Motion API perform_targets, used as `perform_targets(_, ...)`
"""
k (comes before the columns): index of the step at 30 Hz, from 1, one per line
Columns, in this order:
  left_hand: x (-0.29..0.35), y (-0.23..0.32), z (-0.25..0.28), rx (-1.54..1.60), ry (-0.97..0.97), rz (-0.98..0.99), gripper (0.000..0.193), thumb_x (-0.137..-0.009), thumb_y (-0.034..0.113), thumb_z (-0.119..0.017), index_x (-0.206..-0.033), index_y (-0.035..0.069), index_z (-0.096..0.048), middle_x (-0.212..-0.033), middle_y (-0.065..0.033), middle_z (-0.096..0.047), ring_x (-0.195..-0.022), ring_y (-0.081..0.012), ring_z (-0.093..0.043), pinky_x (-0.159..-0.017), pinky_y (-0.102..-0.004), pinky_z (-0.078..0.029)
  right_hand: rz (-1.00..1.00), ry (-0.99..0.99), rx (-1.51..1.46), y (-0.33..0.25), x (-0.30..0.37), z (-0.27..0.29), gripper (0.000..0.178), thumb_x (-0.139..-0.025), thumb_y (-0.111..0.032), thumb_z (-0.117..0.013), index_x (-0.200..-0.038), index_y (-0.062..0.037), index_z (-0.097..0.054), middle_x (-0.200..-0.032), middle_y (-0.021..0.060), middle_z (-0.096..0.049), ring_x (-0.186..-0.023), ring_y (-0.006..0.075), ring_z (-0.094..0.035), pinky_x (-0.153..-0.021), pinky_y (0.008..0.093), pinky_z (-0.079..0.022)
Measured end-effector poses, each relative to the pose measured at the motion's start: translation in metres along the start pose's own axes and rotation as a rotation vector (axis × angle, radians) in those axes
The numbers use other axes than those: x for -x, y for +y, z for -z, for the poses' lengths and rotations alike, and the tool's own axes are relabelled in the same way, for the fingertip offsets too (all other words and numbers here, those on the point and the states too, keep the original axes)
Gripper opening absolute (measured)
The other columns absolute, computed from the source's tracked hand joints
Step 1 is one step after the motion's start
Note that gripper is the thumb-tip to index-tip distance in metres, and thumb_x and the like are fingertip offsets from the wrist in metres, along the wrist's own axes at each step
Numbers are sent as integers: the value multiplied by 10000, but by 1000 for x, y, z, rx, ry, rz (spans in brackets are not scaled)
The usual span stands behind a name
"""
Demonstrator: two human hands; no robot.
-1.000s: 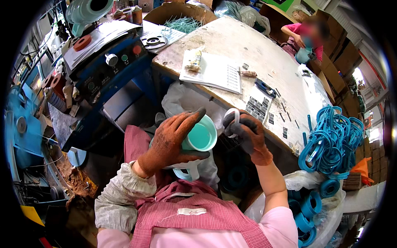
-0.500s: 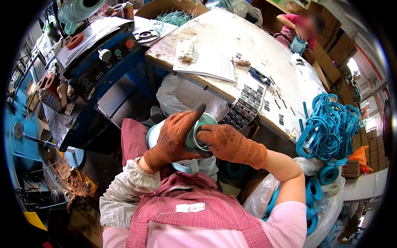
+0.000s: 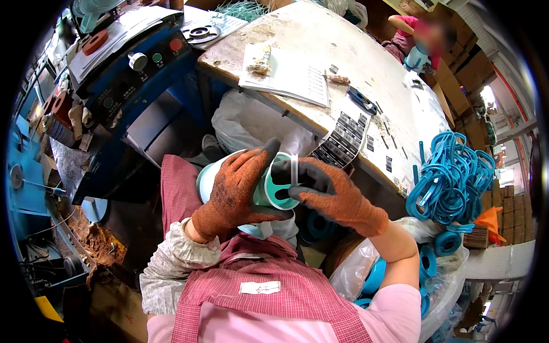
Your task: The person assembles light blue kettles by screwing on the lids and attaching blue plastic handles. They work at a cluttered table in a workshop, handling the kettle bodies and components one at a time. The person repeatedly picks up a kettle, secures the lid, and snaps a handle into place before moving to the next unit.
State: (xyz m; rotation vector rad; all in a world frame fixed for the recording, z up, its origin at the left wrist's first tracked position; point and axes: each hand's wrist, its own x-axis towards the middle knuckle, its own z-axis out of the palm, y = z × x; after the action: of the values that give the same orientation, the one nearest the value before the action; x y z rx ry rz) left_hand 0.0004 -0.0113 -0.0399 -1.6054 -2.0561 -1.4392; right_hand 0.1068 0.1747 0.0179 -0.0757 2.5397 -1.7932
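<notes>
We hold a pale teal spool (image 3: 269, 186) in front of our chest, below the worktop (image 3: 343, 51) edge. Our left hand (image 3: 237, 191) has its grip closed around the spool's body, and our right hand (image 3: 331, 194) pinches a white strap (image 3: 294, 169) against its rim.

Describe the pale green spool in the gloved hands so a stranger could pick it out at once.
Start at the long worn worktable and drop below its near edge to the person's lap. There the left hand and right hand, both in rust-brown gloves, close around the pale green spool. Unlike the deeper blue reels in the clear bag at the right, it is mint-coloured and the only one held.
</notes>
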Motion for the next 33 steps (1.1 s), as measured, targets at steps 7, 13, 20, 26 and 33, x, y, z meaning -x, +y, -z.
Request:
perform_targets(7, 5, 3, -3, 5, 15, -19, 1028, -480, 425, -864, -1304, -30, -450, -1184, -182, -575, -1112, -319, -559, -956, -438, -412, 315, -185, 720, 3, 1, -19, 315, -751, -51, -599, -1057, -15, -532, -991, 200, -556, -890, 368, -589, -751, 405, -507)
perform_targets(13, 10, 5, -4, -58, 43, -51, 960, -478, 379, -863, -1257, -32, -483, -1174, -164, -579, -1115, -321, -551, -974, -433, -389, 486, -76, 866, 6, -4, -29, 269, -747, -120, -606, -1000, -48, -555, -917, 118, -581, -821, 313, -617, -699, 372, -526)
perform_targets(20, 17, 7, 0, -91, -176, -81, 912, -497, 491, -840, -1227, 42, -528, -1192, -143, -591, -1116, -314, -563, -928, -458, -420, 459, -380, 953, 17, -3, -19, 149, -740, -146, -598, -867, -71, -584, -861, 146, -609, -793, 262, -650, -605, 359, -522)
perform_targets(26, -10, -8, 26, 82, -510, -239, 624, -662, 474, -741, -1189, 172, -601, -1249, -100, -550, -1174, -274, -514, -914, -425, -422, 444, -877, 407, 7, -16, 28, 338, -899, -126, -529, -1217, -36, -461, -881, 199, -586, -899, 342, -592, -771, 398, -481)
perform_targets(33, -76, -3, 88, -74, -110, -340, 340, -640, 424, -782, -803, 166, -632, -1000, -80, -545, -1024, -296, -542, -916, -492, -394, -47, 358, 1507, 150, -197, 219, 472, -863, -101, -465, -1329, -180, -468, -1429, 52, -409, -1302, 306, -381, -1059, 444, -282)
